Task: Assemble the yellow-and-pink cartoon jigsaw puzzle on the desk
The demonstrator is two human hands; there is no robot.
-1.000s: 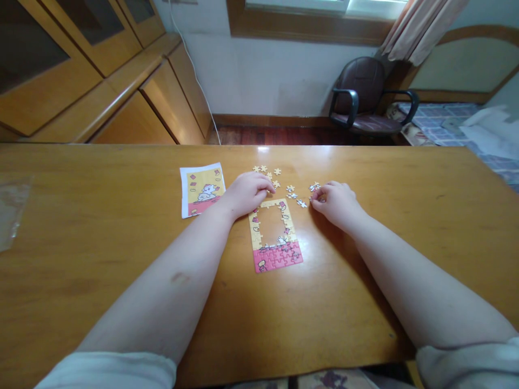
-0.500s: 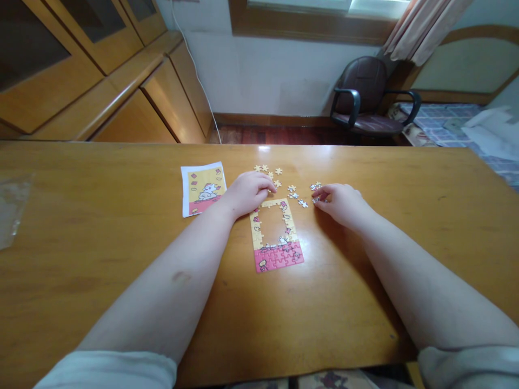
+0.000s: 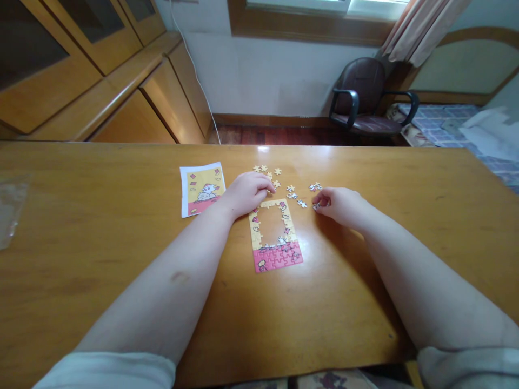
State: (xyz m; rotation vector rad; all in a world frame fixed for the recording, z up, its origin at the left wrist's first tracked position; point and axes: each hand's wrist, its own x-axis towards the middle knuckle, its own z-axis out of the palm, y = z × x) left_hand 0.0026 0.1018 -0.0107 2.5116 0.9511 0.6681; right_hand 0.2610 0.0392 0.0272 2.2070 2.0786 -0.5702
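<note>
A half-built jigsaw puzzle [image 3: 275, 254] lies on the wooden table [image 3: 121, 259]: a yellow frame with an empty middle and a pink bottom band. My left hand [image 3: 245, 193] rests curled at the puzzle's top left corner, fingertips on the table by loose yellow pieces [image 3: 271, 173]. To the right of the puzzle my right hand [image 3: 340, 205] pinches a small puzzle piece [image 3: 315, 206] between thumb and fingers. More loose pieces [image 3: 295, 195] lie between the two hands.
A printed reference picture [image 3: 201, 189] of the puzzle lies left of my left hand. A clear plastic bag [image 3: 10, 208] sits at the table's left edge. Beyond the table stand wooden cabinets [image 3: 81, 70] and a dark office chair [image 3: 365, 97].
My right hand has drawn slightly toward me and closed its fingertips on a small piece. My left hand has stayed in place.
</note>
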